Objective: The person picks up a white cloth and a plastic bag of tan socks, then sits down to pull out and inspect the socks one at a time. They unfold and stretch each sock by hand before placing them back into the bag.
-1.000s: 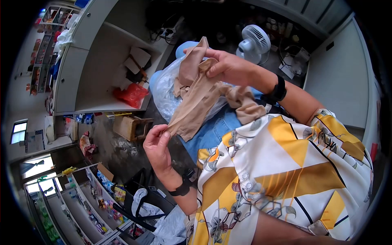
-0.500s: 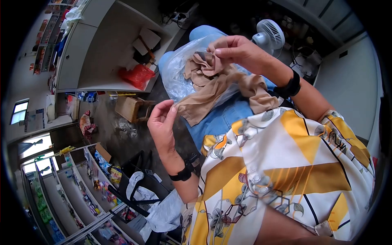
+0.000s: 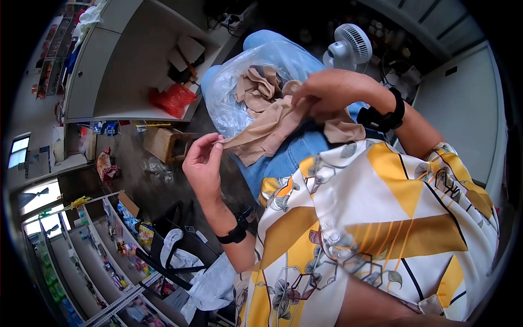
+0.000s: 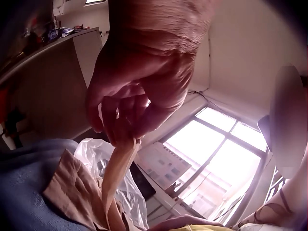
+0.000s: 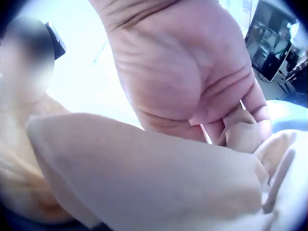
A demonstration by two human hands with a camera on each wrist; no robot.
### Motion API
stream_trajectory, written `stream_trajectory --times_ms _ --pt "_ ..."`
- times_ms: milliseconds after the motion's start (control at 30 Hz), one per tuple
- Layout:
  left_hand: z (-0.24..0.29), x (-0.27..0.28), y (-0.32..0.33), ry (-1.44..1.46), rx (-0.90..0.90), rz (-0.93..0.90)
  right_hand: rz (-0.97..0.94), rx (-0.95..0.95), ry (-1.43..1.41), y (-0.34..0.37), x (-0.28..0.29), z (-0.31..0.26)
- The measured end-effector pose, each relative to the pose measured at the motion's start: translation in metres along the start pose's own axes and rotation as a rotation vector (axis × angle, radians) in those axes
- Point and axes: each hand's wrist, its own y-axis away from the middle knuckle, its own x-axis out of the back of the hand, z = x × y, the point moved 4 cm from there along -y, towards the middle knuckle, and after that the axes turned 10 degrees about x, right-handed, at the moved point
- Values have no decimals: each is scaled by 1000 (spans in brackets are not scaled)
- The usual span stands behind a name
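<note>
A tan strip of cloth (image 3: 267,133) lies stretched across the lap between my two hands. My left hand (image 3: 204,163) pinches its pointed end between thumb and fingertips; the left wrist view shows the cloth (image 4: 118,168) hanging from that pinch. Farther along, my right hand (image 3: 332,92) grips the cloth, its back turned up and hiding most of its fingers in the head view. In the right wrist view, folds of tan fabric (image 5: 243,130) show between those fingers. A clear plastic bag (image 3: 220,106) on the lap holds more crumpled tan cloth (image 3: 256,90).
Jeans-covered legs (image 3: 305,155) support the bag. Ahead stands an open cabinet (image 3: 125,82) with a red plastic bag (image 3: 172,101) inside. A wooden stool (image 3: 163,143) is on the floor to the left, near shelves of small goods (image 3: 103,256). A white fan (image 3: 351,46) stands ahead right.
My right hand has let a raised flap of cloth drop toward the bag, then come back toward the body and turned over onto the cloth. The left hand keeps its pinch on the end.
</note>
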Motion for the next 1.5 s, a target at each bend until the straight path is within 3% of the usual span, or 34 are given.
stream_trajectory --times_ms 67,167,267,400,500,633,733,833,867,1067,1167,1233,1300,1400,1500 --pt "-1 0 -2 -14 -12 9 -26 -48 -73 0 9 -8" --pt "-2 0 -3 7 -7 42 229 133 66 -10 8 -5" --pt "-5 -2 -5 18 -8 34 287 355 90 -21 12 -20" --pt "-8 -2 -4 18 15 16 -64 479 -67 -43 -6 -47" --pt "-8 -1 -5 9 9 55 -156 642 6 -46 -21 -63" --pt "-9 0 -4 27 21 71 -137 696 127 -50 -31 -59" --pt "-11 2 -6 10 18 71 -79 701 -78 -56 -38 -42" --pt "-1 0 -13 -3 -16 70 8 418 -326 -49 -9 -43" --pt "4 -1 -17 10 -34 63 128 429 -375 -50 -4 -33" --pt "47 -16 -32 51 -208 85 482 321 -1332 -41 23 29" --pt "60 -24 -30 132 -255 17 605 251 -1581 -29 25 37" --pt "62 -23 -27 84 -287 39 668 166 -1622 -26 23 43" --pt "60 -23 -24 71 -232 29 588 196 -1733 -26 20 48" --pt "59 -22 -19 18 -202 23 613 216 -1673 -24 22 55" --pt "57 -23 -14 5 -169 -2 705 217 -1439 -17 30 48"
